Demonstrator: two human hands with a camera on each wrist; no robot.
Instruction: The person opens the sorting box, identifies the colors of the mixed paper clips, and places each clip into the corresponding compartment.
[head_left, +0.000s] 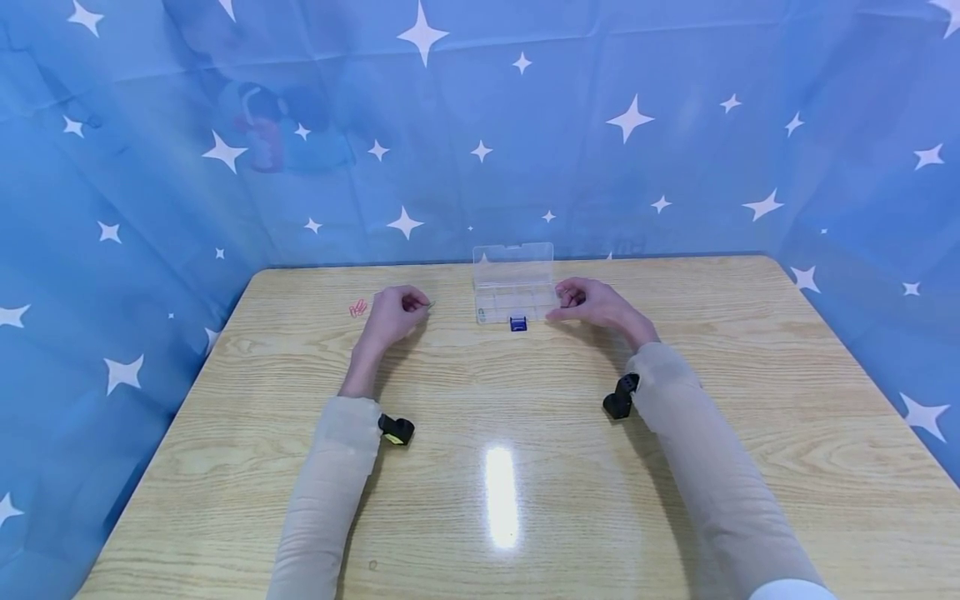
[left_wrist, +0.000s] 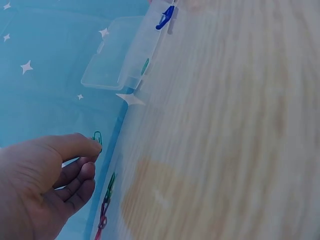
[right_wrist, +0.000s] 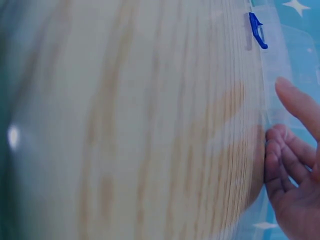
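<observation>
My left hand (head_left: 392, 315) pinches a green paper clip (left_wrist: 98, 137) between thumb and forefinger, in the air left of the box. The clear plastic box (head_left: 513, 305) has compartments, a raised lid (head_left: 513, 265) at the back and a blue latch (head_left: 518, 323) at its front. Another green paper clip (left_wrist: 145, 66) lies in the box's left end. My right hand (head_left: 596, 302) is at the box's right end, fingertips right at its side and thumb apart from the fingers by the front corner. Red paper clips (head_left: 358, 308) lie on the table left of my left hand.
Close below my left hand in its wrist view, green paper clips (left_wrist: 110, 186) lie with the red ones. A blue curtain (head_left: 480, 108) with white stars hangs behind the wooden table (head_left: 465, 400). A black wrist camera (head_left: 396, 429) sits on my left sleeve.
</observation>
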